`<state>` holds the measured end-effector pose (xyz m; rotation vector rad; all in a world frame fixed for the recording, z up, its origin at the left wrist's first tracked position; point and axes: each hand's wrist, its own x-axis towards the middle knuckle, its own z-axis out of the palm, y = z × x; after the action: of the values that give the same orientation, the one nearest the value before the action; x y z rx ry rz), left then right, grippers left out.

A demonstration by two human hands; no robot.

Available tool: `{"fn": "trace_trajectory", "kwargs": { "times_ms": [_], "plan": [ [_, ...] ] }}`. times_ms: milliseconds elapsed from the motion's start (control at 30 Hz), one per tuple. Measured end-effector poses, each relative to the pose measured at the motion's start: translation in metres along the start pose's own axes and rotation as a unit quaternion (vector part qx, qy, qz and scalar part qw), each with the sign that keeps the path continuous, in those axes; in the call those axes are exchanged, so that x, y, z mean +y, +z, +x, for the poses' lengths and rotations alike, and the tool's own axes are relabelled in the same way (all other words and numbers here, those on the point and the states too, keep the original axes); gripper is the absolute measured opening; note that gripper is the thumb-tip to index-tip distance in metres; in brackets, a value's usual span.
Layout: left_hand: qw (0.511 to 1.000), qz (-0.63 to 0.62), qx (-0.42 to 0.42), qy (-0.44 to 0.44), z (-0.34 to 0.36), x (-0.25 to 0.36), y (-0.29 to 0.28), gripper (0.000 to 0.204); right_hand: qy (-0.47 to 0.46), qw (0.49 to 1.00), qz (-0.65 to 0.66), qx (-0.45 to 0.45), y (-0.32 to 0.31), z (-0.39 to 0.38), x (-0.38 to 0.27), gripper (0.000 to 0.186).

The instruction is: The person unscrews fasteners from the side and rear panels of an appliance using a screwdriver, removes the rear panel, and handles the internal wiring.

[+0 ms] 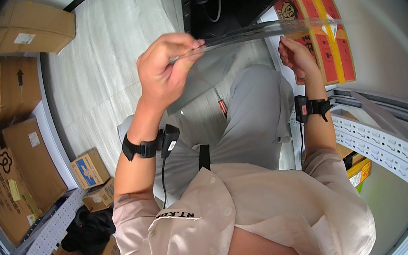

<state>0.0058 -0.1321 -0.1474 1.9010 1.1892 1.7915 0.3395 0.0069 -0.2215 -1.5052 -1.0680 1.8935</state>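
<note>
A strip of clear plastic film (248, 33) stretches roughly level in front of me, bunched into folds. My left hand (163, 68) pinches its left end between thumb and fingers, and a short bit pokes out below the grip. Under the film's right part is my right hand (299, 58), its fingers curled in and its thumb tip at the film's lower edge. Whether those fingers hold anything is hidden. Beyond this hand the film runs on rightward over a red carton (329, 62) with yellow tape. More see-through plastic seems to hang below my left hand.
A black open-fronted cabinet (237, 7) stands ahead. On the floor between my legs lies a red-handled tool (222, 107). Brown cartons (16, 90) line the left side, with a black cloth (87, 230) near a metal rack. A perforated white shelf beam (387, 147) is on my right.
</note>
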Motion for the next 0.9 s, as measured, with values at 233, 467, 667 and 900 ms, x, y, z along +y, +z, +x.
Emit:
{"fn": "trace_trajectory", "kwargs": {
  "times_ms": [233,467,667,900],
  "plan": [
    [1.0,0.007,-0.017,0.001,0.033,0.015,-0.019,0.011,-0.173,0.872,-0.454,0.059,0.049,-0.001,0.052,0.035],
    [0.998,0.007,0.059,0.003,0.045,0.024,-0.073,0.011,-0.158,0.828,-0.533,0.067,0.067,-0.001,0.046,0.033],
    [0.992,0.039,0.11,0.048,0.048,0.028,-0.124,0.015,-0.157,0.822,-0.543,0.075,0.072,-0.012,0.046,0.032],
    [0.985,0.09,0.144,0.031,0.031,0.026,-0.183,0.017,-0.158,0.829,-0.531,0.071,0.072,-0.022,0.05,0.03]
  ]
}}
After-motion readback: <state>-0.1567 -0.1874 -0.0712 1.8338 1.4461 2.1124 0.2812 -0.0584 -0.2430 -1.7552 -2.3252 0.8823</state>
